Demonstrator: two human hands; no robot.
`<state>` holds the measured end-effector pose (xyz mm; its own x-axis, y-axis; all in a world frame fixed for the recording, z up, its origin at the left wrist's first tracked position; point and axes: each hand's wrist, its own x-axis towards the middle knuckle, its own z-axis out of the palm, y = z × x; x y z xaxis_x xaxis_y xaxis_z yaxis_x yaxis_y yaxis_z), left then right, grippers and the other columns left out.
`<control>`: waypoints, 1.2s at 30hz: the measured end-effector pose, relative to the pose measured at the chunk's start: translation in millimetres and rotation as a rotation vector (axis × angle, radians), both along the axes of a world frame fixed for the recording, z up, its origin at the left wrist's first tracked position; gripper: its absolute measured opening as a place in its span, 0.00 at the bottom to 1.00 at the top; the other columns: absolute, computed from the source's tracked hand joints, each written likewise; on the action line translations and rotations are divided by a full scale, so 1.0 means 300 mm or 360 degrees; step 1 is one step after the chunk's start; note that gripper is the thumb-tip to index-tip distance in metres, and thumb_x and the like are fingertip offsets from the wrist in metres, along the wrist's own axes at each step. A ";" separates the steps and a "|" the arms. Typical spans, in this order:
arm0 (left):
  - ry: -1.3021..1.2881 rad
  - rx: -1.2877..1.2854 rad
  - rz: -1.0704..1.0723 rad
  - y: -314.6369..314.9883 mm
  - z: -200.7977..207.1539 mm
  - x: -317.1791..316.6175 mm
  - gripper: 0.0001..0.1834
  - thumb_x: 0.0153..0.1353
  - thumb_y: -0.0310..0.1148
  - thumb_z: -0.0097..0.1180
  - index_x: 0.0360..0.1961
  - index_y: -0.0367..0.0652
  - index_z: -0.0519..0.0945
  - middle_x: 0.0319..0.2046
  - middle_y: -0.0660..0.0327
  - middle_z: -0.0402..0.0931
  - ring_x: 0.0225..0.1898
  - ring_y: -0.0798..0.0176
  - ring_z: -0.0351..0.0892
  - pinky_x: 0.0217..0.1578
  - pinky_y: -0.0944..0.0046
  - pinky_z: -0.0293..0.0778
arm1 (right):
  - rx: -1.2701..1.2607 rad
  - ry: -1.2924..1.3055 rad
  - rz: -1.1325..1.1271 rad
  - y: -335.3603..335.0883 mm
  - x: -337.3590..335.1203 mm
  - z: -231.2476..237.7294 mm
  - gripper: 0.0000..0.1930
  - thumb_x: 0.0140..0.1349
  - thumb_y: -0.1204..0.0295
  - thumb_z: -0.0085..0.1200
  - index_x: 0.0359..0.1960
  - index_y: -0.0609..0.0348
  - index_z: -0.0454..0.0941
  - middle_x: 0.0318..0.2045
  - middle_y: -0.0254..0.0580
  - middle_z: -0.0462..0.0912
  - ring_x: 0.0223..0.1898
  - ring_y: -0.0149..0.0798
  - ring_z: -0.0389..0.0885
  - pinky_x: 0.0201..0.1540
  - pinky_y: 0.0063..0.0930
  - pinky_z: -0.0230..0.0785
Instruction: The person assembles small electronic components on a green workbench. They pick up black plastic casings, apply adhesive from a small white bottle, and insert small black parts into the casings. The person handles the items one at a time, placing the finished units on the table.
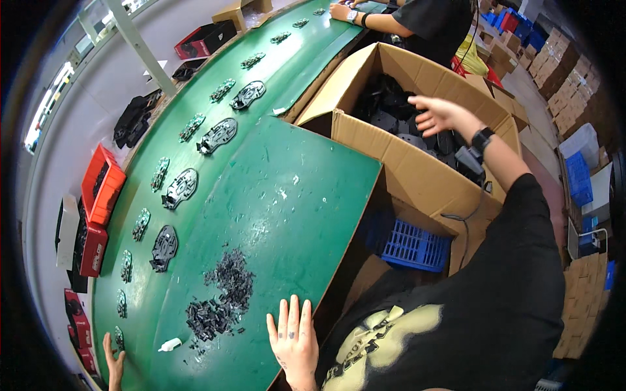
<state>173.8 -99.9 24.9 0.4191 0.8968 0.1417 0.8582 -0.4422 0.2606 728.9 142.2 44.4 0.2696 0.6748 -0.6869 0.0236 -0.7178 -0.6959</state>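
Note:
My left hand (295,342) lies flat at the near edge of the green table (287,195), fingers stretched out and holding nothing. To its left is a pile of small black plastic pieces (225,293). My right hand (438,117), with a watch on the wrist, hovers over an open cardboard box (385,146) of black plastic parts (407,127). Its fingers are loosely bent and apart, with nothing visible in them. On the green belt (147,195) stand several black mouse-shaped shells (165,247) and a row of green circuit boards (160,174).
A small white bottle (170,345) lies by the pile. A co-worker's hand (115,362) shows at the lower left; another person (424,26) works at the far end. A blue basket (417,246) sits below the table; an orange bin (104,186) stands beyond the belt.

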 end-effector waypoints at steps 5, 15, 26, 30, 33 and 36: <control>0.0037 -0.0016 0.0109 -0.002 -0.007 -0.007 0.21 0.56 0.28 0.57 0.53 0.53 0.78 0.59 0.62 0.72 0.62 0.56 0.68 0.63 0.45 0.57 | 0.0015 0.0295 -0.0248 0.197 -0.155 -0.352 0.58 0.48 0.41 0.62 0.72 0.55 0.39 0.72 0.57 0.35 0.70 0.63 0.44 0.62 0.73 0.43; -0.0013 -0.0003 0.0101 -0.001 -0.028 -0.018 0.25 0.49 0.27 0.61 0.52 0.50 0.78 0.57 0.59 0.72 0.62 0.54 0.68 0.62 0.43 0.57 | 0.0062 0.0021 -0.0095 0.332 -0.212 -0.383 0.35 0.50 0.49 0.64 0.57 0.53 0.70 0.54 0.43 0.76 0.56 0.45 0.72 0.55 0.54 0.65; 0.0016 0.0031 0.0147 -0.014 -0.024 -0.025 0.23 0.56 0.28 0.55 0.54 0.56 0.77 0.59 0.66 0.72 0.61 0.62 0.68 0.62 0.48 0.59 | 0.0074 -0.0383 0.0272 0.408 -0.174 -0.422 0.26 0.48 0.55 0.59 0.44 0.63 0.79 0.40 0.49 0.83 0.38 0.48 0.81 0.42 0.41 0.71; 0.0018 0.0024 0.0112 0.004 -0.031 -0.031 0.22 0.56 0.29 0.54 0.53 0.57 0.78 0.58 0.67 0.72 0.61 0.63 0.69 0.62 0.49 0.59 | 0.0083 -0.0738 0.0233 0.375 -0.146 -0.471 0.26 0.46 0.56 0.60 0.40 0.68 0.79 0.34 0.50 0.83 0.26 0.49 0.80 0.27 0.45 0.70; 0.0000 0.0089 0.0112 -0.010 -0.054 -0.049 0.21 0.56 0.29 0.54 0.52 0.56 0.79 0.58 0.67 0.73 0.60 0.63 0.70 0.61 0.48 0.60 | 0.0221 -0.0295 -0.0006 0.399 -0.125 -0.522 0.31 0.50 0.53 0.60 0.47 0.68 0.76 0.39 0.50 0.83 0.34 0.52 0.81 0.37 0.48 0.71; 0.0001 0.0077 0.0154 -0.020 -0.052 -0.055 0.20 0.56 0.29 0.53 0.52 0.56 0.79 0.57 0.67 0.74 0.60 0.63 0.70 0.61 0.49 0.60 | 0.0268 -0.0218 -0.0180 0.419 -0.221 -0.481 0.32 0.52 0.53 0.59 0.52 0.68 0.74 0.43 0.52 0.81 0.40 0.52 0.81 0.46 0.48 0.71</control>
<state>157.2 -105.7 9.3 0.3307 0.9253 0.1857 0.8978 -0.3691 0.2401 662.6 267.8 -99.8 0.4330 0.7371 -0.5189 0.0523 -0.5952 -0.8018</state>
